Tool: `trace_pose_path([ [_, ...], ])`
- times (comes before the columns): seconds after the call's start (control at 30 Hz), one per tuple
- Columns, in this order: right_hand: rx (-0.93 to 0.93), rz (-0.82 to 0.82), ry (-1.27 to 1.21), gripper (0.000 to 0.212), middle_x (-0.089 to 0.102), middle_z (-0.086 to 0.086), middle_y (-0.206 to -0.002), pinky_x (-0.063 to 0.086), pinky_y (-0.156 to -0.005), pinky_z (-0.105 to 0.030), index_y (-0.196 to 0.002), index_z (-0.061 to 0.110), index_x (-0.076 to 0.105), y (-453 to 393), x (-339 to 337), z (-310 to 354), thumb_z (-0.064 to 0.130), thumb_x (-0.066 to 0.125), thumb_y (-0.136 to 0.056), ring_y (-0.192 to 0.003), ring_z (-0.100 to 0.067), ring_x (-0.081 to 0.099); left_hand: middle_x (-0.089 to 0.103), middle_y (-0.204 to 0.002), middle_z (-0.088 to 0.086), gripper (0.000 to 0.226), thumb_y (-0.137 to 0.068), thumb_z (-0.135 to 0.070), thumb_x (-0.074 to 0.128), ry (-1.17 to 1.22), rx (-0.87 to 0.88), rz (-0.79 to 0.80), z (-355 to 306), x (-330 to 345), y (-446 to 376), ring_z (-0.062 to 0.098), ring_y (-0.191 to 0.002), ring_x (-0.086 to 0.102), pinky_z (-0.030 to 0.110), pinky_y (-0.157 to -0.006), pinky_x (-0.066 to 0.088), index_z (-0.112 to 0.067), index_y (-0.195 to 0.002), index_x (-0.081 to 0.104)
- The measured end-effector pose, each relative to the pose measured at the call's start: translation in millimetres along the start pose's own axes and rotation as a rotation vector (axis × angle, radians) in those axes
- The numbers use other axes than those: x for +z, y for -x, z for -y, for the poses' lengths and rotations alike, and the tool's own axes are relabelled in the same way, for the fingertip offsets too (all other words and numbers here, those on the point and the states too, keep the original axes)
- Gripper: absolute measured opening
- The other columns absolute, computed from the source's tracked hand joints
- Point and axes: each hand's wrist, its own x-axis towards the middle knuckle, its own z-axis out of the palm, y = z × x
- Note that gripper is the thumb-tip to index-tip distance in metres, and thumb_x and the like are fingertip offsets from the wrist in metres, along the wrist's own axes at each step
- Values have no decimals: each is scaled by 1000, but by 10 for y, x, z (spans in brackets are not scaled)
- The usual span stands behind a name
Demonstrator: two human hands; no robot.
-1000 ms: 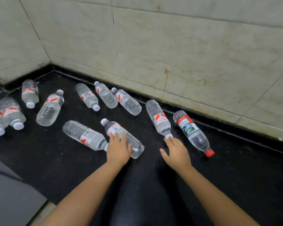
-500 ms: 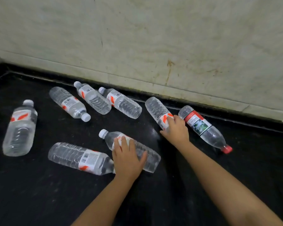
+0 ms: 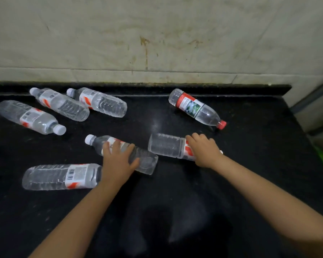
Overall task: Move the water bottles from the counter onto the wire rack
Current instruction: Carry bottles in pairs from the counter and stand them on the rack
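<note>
Two bare hands reached over a black counter (image 3: 250, 164) scattered with water bottles lying on their sides. The left hand (image 3: 117, 161) curled its fingers over the middle of one white-capped bottle (image 3: 144, 161). The right hand (image 3: 203, 149) gripped a second bottle (image 3: 166, 145) near its neck. A red-capped bottle (image 3: 196, 108) lay beyond, untouched
</note>
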Motion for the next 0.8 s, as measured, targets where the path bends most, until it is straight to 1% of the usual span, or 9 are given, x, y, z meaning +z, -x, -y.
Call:
trace_pose_path([
  [0.1, -69, 41, 59, 75, 30, -2, -142, 31, -103, -42, -143, 20, 19, 284, 45, -326, 8, 59, -80, -129, -24, 30, 60, -112, 30, 58, -66, -50, 42, -147, 290, 32, -14, 2, 1, 62, -106, 47, 67, -81, 44, -14, -103, 68],
  [0.17, -178, 59, 108, 70, 29, 0, -145, 27, -104, -41, -141, 25, 25, 416, 45, -537, 8, 57, -81, -134, -23, 25, 66, -98, 26, 47, -65, -49, 43, -194, 455, 104, -65, 15, -14, 55, -97, 57, 62, -65, 50, -20, -98, 61],
  [0.3, -368, 44, 115, 50, 21, 2, -153, 18, -110, -45, -134, 28, 40, 588, 84, -688, 8, 48, -89, -144, -25, 8, 68, -97, 13, 40, -65, -51, 47, -173, 723, 172, -212, 60, 0, 30, -107, 49, 47, -74, 53, -30, -98, 56],
  [0.37, -406, 63, 128, 52, 11, 4, -156, 15, -112, -45, -132, 29, 43, 625, 104, -654, 3, 49, -87, -144, -25, 1, 66, -99, 9, 44, -67, -54, 48, -129, 643, 181, -370, 27, 75, 34, -105, 53, 43, -83, 50, -23, -92, 67],
  [0.43, -352, 86, 87, 50, 12, 5, -156, 15, -113, -43, -129, 29, 47, 641, 105, -595, 4, 51, -86, -144, -24, 3, 59, -109, 7, 43, -76, -48, 56, -39, 431, 163, -526, 4, 129, 31, -114, 42, 37, -96, 40, -11, -94, 70],
  [0.5, -207, 27, -69, 42, 26, 2, -152, 21, -112, -40, -122, 26, 56, 631, 117, -508, 6, 52, -86, -141, -23, 14, 51, -120, 12, 36, -84, -31, 61, -64, 239, 110, -656, 44, 113, 30, -119, 35, 37, -97, 38, -4, -109, 61],
  [0.57, 57, -133, -265, 35, 39, -1, -143, 31, -105, -39, -120, 20, 58, 598, 146, -367, 11, 50, -87, -133, -24, 29, 40, -128, 17, 50, -84, -29, 62, -104, 82, 33, -780, 76, 71, 32, -120, 33, 40, -92, 43, -5, -124, 46],
  [0.67, 432, -213, -407, 47, 39, -11, -134, 37, -98, -45, -129, 15, 44, 515, 168, -141, 31, 57, -87, -124, -31, 35, 29, -132, 17, 65, -80, -36, 64, -145, -93, 24, -907, 117, -28, 32, -120, 30, 40, -86, 47, -9, -131, 33],
  [0.8, 604, -151, -404, 61, 31, -14, -133, 38, -94, -42, -134, 19, 27, 421, 241, 4, 28, 61, -84, -120, -31, 34, 22, -136, 16, 62, -83, -33, 59, -74, -214, 52, -929, 202, -134, 33, -121, 27, 43, -88, 45, -19, -135, 26],
])
